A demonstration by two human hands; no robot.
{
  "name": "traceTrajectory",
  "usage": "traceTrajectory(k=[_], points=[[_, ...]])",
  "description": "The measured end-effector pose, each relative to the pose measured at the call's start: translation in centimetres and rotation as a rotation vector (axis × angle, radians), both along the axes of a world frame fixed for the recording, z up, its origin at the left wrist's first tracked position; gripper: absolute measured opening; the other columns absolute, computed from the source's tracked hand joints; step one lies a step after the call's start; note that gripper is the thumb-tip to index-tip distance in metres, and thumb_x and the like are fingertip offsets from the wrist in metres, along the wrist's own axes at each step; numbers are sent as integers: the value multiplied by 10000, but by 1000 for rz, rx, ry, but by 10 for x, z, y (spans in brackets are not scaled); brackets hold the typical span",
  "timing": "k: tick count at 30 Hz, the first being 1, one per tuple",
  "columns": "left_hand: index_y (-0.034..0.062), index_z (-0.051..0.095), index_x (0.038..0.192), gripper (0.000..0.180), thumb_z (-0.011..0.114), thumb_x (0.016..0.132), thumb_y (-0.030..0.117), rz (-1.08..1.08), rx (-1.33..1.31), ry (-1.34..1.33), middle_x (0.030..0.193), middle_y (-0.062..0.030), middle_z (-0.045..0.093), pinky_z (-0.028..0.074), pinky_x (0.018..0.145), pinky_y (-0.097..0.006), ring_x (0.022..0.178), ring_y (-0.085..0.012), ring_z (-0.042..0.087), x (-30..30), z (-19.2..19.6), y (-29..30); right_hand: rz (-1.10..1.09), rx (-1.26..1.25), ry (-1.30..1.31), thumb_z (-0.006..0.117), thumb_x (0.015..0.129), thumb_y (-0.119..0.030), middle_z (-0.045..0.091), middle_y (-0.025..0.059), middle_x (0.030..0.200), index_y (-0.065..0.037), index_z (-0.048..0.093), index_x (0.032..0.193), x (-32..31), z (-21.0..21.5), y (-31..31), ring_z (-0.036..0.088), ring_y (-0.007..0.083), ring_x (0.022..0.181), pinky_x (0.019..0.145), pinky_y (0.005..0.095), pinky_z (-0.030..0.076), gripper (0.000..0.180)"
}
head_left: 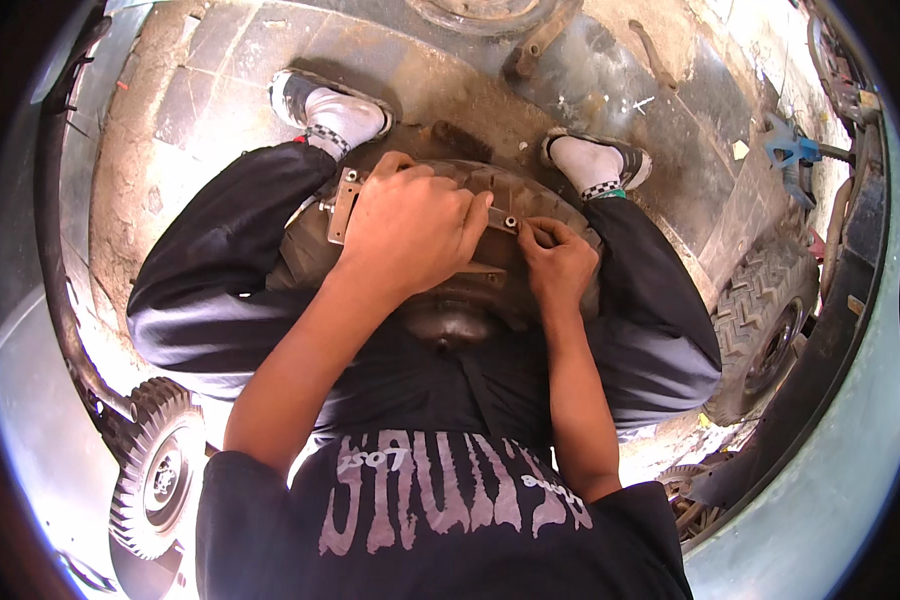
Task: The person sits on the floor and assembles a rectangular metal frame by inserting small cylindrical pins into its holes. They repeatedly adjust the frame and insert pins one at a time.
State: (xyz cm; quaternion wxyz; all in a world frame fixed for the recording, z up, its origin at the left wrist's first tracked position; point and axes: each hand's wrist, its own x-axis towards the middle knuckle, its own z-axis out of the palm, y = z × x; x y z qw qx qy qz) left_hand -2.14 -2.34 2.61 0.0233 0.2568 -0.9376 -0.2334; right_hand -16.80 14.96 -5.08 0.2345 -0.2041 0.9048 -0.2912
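Note:
A dark tyre (pixel 300 250) lies between my bent legs, with a rounded metal part (pixel 450 322) on its near side. Across the top of the tyre runs a flat metal bracket (pixel 343 207) with holes at its left end. My left hand (pixel 410 225) is wrapped over the bracket's middle, hiding much of it. At the right end of the bracket shows a small nut or bolt (pixel 511 222). The fingers of my right hand (pixel 558 260) are bent together beside that fastener, touching the bracket's end; whether they pinch something small is hidden.
Past the tyre lie a rusty block (pixel 460 141), a pipe-like piece (pixel 528 58) and a thin rusty bar (pixel 653 55). A wheel rim (pixel 482 12) is at the far edge. Vehicle wheels stand at right (pixel 760 320) and lower left (pixel 158 480), near a blue metal stand (pixel 792 150).

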Motion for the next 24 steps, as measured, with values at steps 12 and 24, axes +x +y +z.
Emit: traceTrajectory(k=[12,24], points=[[68,745,701,433,643,1040,317,11,-39,-5,737,-137,737,556,854,-484,788,-329,732,-4,-2,-3,-50,-109,-28,877,902,-270,818,125,819,-41,872,1025,-10,-16,6,756,185,676,698,346,597,260],[55,740,719,413,650,1043,295,-25,-14,19,764,-134,743,560,838,-481,809,-347,726,-3,-3,-3,-81,15,-133,863,875,-290,822,148,822,-52,874,997,-3,-7,6,792,191,757,760,368,604,267]])
